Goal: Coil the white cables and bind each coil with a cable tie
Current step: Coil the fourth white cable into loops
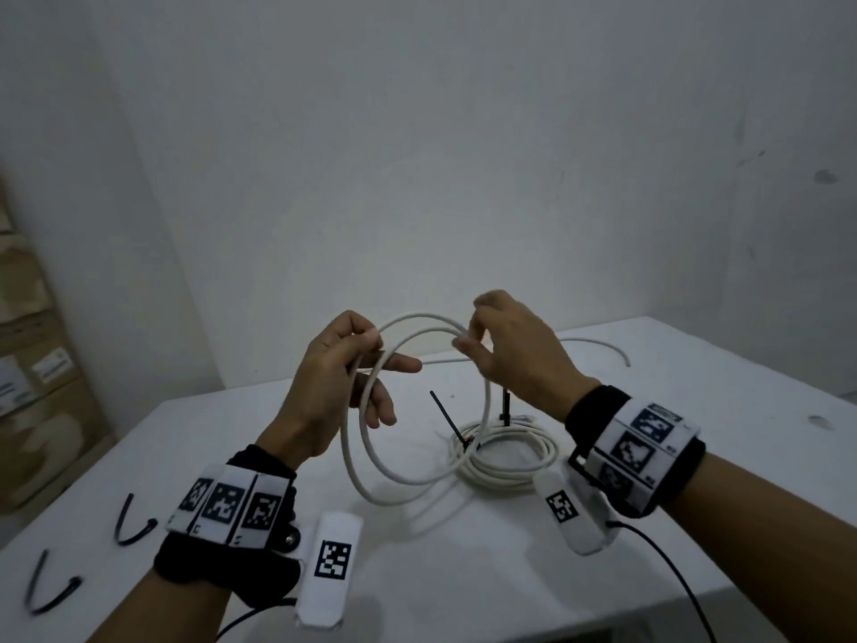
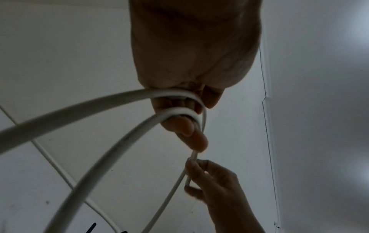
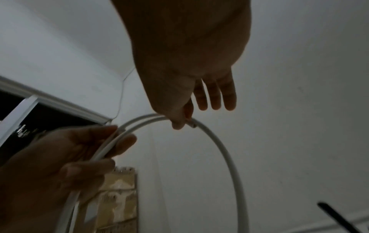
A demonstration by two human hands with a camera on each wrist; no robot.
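Note:
I hold a white cable (image 1: 352, 461) in loose loops above the table. My left hand (image 1: 345, 364) grips the loops at their left side, thumb over the strands (image 2: 179, 110). My right hand (image 1: 468, 338) pinches the cable at the loops' upper right, thumb and forefinger on the strand (image 3: 191, 123), the other fingers (image 3: 214, 97) straight. A second white cable (image 1: 505, 457) lies coiled on the table behind, bound by black cable ties (image 1: 447, 417) that stick up. Another loose white cable (image 1: 598, 348) lies at the far right.
Two loose black cable ties (image 1: 132, 522) (image 1: 46, 587) lie bent at the table's front left. The white table (image 1: 695, 480) stands against a white wall. Cardboard boxes (image 1: 32, 355) are stacked at the left. Black leads run from both wrist bands.

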